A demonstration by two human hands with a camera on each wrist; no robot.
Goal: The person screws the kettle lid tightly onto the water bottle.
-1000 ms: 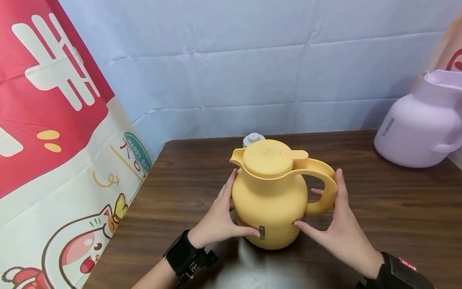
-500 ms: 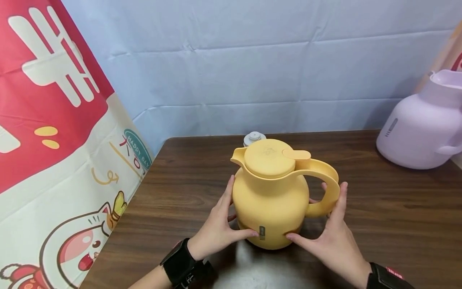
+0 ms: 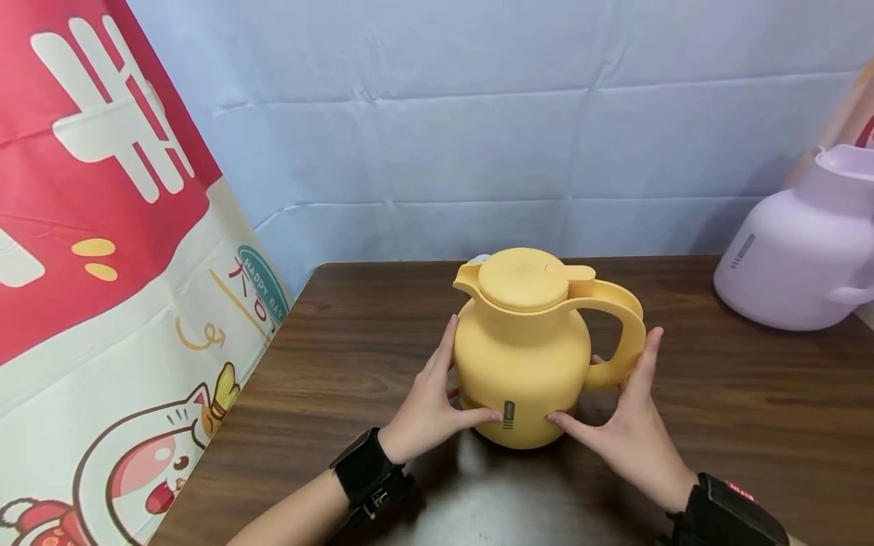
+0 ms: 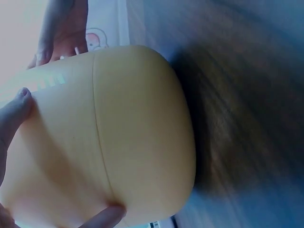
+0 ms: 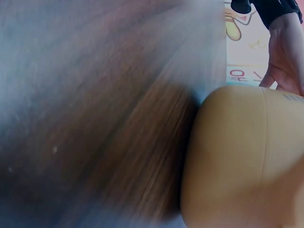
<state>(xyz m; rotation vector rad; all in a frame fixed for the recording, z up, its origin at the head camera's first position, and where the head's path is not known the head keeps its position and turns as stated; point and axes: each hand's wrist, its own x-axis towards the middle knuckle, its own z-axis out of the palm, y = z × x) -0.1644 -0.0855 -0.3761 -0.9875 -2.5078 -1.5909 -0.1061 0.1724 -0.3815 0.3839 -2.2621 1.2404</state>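
Observation:
An upright yellow thermos jug [image 3: 526, 360] with a round lid, a spout to the left and a handle to the right stands over the dark wooden table [image 3: 362, 326]. My left hand [image 3: 425, 413] holds its left side, thumb on the front beside a small dark label. On the right, my right hand [image 3: 633, 436] grips the lower body with the thumb in front and fingers reaching behind under the handle. The left wrist view shows the jug's rounded base [image 4: 147, 133] close to the table, with a dark shadow along it.
A lilac jug [image 3: 795, 262] with an open top stands at the back right. Just behind the yellow lid, a sliver of a white object [image 3: 481, 258] shows. A pale blue cloth [image 3: 410, 144] hangs at the back, a printed cloth [image 3: 109, 341] at the left.
The yellow jug has shifted slightly away and to the right, with both hands on it, and now covers most of the white object behind. My right hand's fingers have slid lower along the handle.

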